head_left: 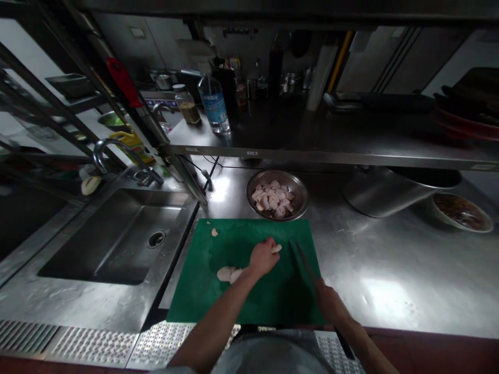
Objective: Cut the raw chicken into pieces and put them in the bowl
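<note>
- The green board (237, 241) lies flat on the shiny metal tabletop (366, 265).
- The left hand (263, 258) is over the green board, a bit right of its middle. Its grip is small and pinched, with a pale piece (276, 249) held in the fingers. I cannot tell if that piece touches the green board.
- The right hand (329, 302) is at the right edge of the green board, near the front corner. Its grip is wrapped around a knife (306, 261).
- The knife's blade is over the right part of the green board, and its tip points to the far side. The blade is apart from the pale piece in the left hand.
- Two pale chunks (226, 274) lie together on the green board, just left of its middle. The left arm hides part of them.
- A little scrap (214, 232) sits on the green board near its far left corner.
- Just past the far edge of the green board is a round metal bowl (301, 196). Lots of pale slices (274, 198) are piled up in it.
- To the left of the green board is a metal sink (117, 228).
- Well off to the right of the green board, and farther back, is a big metal pot (370, 192).
- Beyond the green board and higher up is a shelf (265, 137) with a clear bottle (214, 106) on it.
</note>
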Available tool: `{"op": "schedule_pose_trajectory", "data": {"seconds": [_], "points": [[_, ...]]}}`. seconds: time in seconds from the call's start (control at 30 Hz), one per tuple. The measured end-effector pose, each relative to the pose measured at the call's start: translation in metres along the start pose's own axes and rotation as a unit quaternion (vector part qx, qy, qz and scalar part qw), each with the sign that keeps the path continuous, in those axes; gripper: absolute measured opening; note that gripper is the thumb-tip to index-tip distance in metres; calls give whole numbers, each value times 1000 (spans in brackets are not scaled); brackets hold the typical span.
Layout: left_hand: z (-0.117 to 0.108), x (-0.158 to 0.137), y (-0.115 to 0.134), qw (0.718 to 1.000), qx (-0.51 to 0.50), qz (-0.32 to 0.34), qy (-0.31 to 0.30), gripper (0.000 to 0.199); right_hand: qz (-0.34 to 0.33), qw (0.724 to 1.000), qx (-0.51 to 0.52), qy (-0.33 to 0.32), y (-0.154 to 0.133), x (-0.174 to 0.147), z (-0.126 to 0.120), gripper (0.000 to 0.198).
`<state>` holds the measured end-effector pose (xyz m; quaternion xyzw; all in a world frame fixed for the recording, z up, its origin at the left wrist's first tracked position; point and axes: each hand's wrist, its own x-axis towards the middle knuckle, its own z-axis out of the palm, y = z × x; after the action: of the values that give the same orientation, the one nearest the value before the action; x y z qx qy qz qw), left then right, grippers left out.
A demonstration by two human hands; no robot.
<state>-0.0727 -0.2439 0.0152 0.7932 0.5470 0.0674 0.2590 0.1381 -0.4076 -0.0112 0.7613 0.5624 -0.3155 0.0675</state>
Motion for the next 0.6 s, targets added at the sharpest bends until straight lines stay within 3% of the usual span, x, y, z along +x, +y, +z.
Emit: {"op": "schedule_pose_trajectory", "data": {"seconds": [0.07, 0.1, 0.13, 0.17, 0.2, 0.27, 0.37, 0.43, 0.53, 0.6], "points": [[-43, 19, 3, 992, -79, 49, 89, 24, 8, 1000, 14, -14, 3, 1, 4, 35], [-66, 28, 0, 980, -101, 81, 152, 39, 6, 1000, 12, -17, 3, 2, 5, 35], [-88, 35, -6, 968, -100, 102, 205, 49, 2, 1000, 9, -18, 2, 3, 5, 35], [-108, 40, -16, 961, -88, 100, 241, 47, -3, 1000, 8, -19, 1, 5, 6, 35], [-123, 40, -30, 962, -69, 86, 251, 39, -11, 1000, 7, -20, 0, 6, 7, 35], [-137, 27, -63, 980, -18, 40, 194, 28, -24, 999, 3, -23, -2, 10, 11, 35], [-115, -19, -111, 998, 45, -34, 1, 36, -49, 998, -5, -28, -2, 14, 20, 37], [-84, -55, -132, 996, 49, -50, -59, 42, -62, 998, -6, -29, -2, 17, 26, 41], [-43, -94, -144, 993, 57, -83, -67, 32, -78, 996, -8, -38, -5, 20, 31, 43], [-30, -105, -146, 988, 41, -138, -53, 24, -94, 994, -14, -48, -9, 22, 32, 42]]}}
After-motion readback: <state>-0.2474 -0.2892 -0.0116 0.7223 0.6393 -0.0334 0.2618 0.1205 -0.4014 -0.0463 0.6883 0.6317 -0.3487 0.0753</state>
